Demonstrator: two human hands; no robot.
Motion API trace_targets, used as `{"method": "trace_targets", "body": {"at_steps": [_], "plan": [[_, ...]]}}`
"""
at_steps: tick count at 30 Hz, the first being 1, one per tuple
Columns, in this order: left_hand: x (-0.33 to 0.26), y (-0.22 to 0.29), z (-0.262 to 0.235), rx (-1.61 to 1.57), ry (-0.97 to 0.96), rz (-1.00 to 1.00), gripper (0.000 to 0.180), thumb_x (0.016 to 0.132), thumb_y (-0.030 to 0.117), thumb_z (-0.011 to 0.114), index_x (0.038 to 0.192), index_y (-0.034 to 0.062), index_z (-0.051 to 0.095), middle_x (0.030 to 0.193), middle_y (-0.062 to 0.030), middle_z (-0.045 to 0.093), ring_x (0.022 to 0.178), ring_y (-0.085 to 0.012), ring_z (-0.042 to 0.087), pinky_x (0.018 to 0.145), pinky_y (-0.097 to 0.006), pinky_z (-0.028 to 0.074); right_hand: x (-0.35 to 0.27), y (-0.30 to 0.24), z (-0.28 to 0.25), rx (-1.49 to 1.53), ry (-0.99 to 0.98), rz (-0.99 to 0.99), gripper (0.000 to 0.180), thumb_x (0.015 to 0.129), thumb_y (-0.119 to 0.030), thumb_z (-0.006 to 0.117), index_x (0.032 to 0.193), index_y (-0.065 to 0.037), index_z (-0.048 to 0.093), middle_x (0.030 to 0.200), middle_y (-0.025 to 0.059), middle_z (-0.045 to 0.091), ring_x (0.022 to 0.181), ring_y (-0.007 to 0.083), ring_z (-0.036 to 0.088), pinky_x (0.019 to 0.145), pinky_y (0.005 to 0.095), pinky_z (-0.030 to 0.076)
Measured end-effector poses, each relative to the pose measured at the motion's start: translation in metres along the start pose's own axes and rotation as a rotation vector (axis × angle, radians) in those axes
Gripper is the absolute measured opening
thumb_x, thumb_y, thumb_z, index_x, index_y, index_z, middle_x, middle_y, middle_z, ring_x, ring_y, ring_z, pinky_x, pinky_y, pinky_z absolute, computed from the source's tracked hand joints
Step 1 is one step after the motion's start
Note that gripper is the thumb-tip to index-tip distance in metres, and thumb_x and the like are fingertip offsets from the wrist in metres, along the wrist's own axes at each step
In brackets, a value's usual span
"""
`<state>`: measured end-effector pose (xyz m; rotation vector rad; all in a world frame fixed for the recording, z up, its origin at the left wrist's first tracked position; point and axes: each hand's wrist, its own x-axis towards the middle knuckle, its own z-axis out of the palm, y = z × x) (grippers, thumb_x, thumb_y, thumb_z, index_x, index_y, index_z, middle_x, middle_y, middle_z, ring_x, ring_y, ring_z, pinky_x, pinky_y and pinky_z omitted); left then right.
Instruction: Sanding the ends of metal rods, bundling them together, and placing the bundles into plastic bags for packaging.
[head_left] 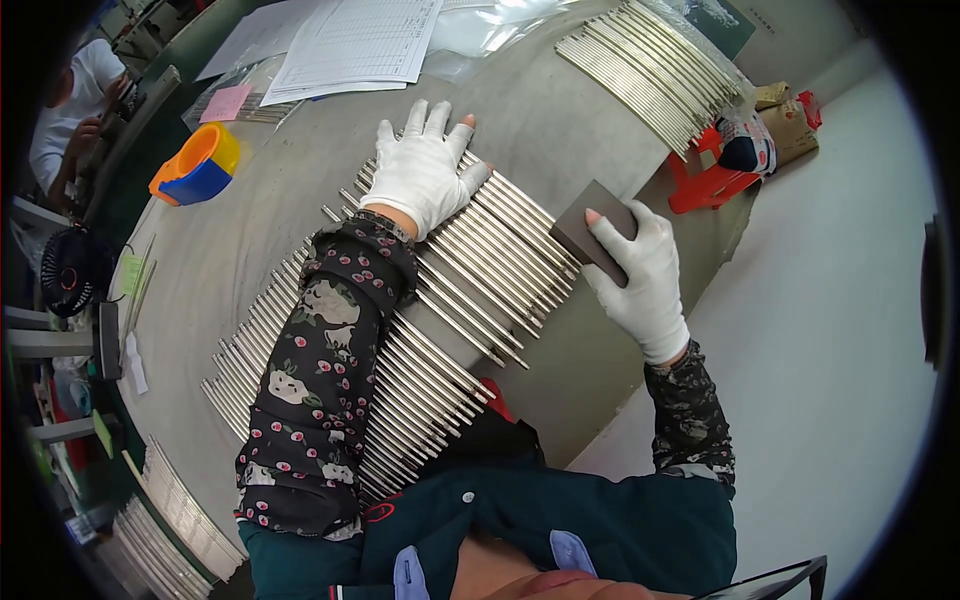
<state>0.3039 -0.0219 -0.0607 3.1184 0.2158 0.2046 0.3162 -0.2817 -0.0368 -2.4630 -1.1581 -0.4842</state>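
Observation:
Several thin metal rods (pixel 505 235) lie side by side across the grey table in front of me. My left hand (pixel 420 170), in a white glove with bare fingertips showing, rests flat on the far rods with its fingers spread. My right hand (pixel 640 270), gloved the same way, grips a dark grey rectangular block (pixel 598 225). One edge of the block is at the right ends of the far rods; whether it touches them I cannot tell. A nearer group of rods (pixel 430 385) lies beside my left forearm, partly hidden under the patterned sleeve.
Another row of rods (pixel 650 70) lies at the far right. Paper sheets (pixel 350 45) and an orange and blue tape roll (pixel 205 165) sit at the far left. A red stool (pixel 700 185) stands beyond the table's right edge. A person (pixel 75 110) sits at the upper left.

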Motion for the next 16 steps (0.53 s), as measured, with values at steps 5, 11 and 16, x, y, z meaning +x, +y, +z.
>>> {"method": "trace_targets", "body": {"at_steps": [5, 11, 16], "plan": [[0.001, 0.0, -0.006, -0.004, -0.025, 0.007, 0.059, 0.086, 0.05, 0.039, 0.134, 0.0149, 0.04, 0.14, -0.0125, 0.033, 0.134, -0.0285, 0.023, 0.103, -0.055, 0.02, 0.03, -0.015, 0.017, -0.046, -0.011, -0.059, 0.051, 0.065, -0.017, 0.07, 0.114, -0.016, 0.058, 0.107, 0.0214, 0.048, 0.095, 0.036, 0.049, 0.079, 0.0421, 0.043], [-0.001, 0.001, -0.007, -0.017, -0.034, 0.006, 0.058, 0.087, 0.048, 0.041, 0.134, 0.0133, 0.039, 0.141, -0.0151, 0.031, 0.134, -0.0311, 0.022, 0.104, -0.056, 0.02, 0.013, -0.001, 0.004, -0.019, -0.025, -0.081, 0.05, 0.066, -0.018, 0.07, 0.114, -0.016, 0.058, 0.108, 0.0206, 0.048, 0.096, 0.0353, 0.049, 0.079, 0.0417, 0.043], [0.003, 0.002, -0.007, -0.023, -0.072, 0.021, 0.06, 0.087, 0.05, 0.041, 0.135, 0.0143, 0.037, 0.143, -0.015, 0.029, 0.135, -0.0312, 0.021, 0.104, -0.056, 0.019, 0.028, -0.014, 0.017, -0.098, -0.016, -0.07, 0.05, 0.066, -0.019, 0.07, 0.114, -0.016, 0.058, 0.112, 0.0216, 0.046, 0.096, 0.0349, 0.049, 0.079, 0.0414, 0.043]]}}
